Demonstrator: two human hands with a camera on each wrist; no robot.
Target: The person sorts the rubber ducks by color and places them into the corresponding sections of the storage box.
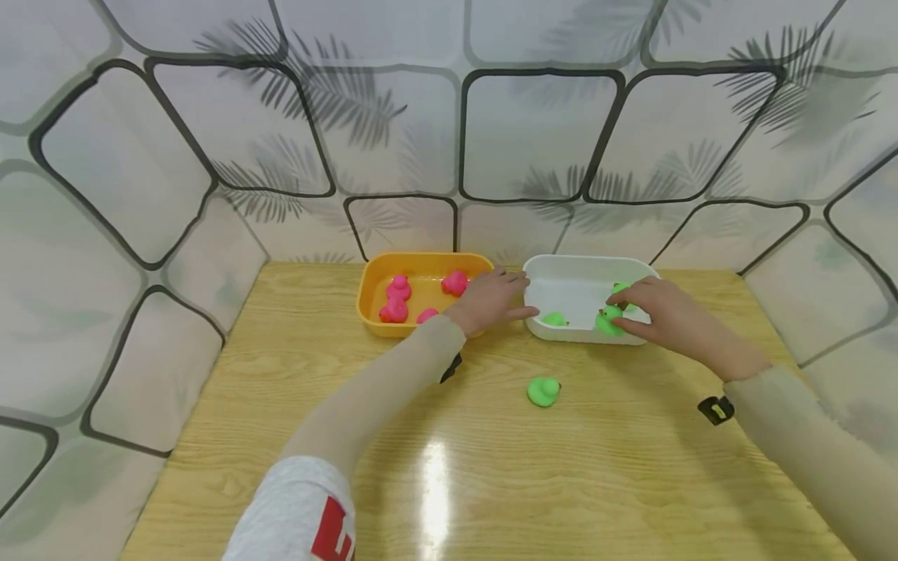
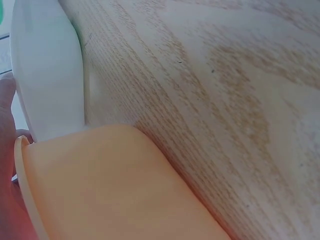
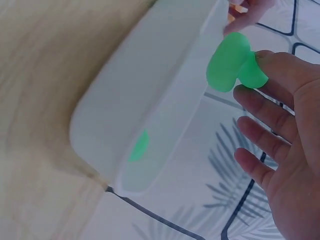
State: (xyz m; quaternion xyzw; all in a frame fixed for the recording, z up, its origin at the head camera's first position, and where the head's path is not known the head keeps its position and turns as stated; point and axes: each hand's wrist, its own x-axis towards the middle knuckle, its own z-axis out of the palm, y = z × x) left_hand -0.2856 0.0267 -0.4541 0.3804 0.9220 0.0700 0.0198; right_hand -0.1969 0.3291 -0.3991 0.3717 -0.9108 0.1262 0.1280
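My right hand (image 1: 662,315) pinches a green toy duck (image 1: 609,320) by the head, between thumb and forefinger, over the right part of a white tray (image 1: 568,276). The other fingers spread away from the duck in the right wrist view. Inside the white tray lie two more green ducks, one near the front wall (image 1: 555,319) and one partly hidden behind my fingers. My left hand (image 1: 489,300) reaches across the right end of an orange tray (image 1: 421,265). Its fingers extend to the white tray's left end; whether they touch it I cannot tell.
Several pink toy ducks (image 1: 394,310) sit in the orange tray, one partly behind the left arm. Another green duck (image 1: 543,392) rests on the wooden table (image 1: 491,467) in front of the white tray. A patterned wall (image 1: 407,132) stands behind both trays.
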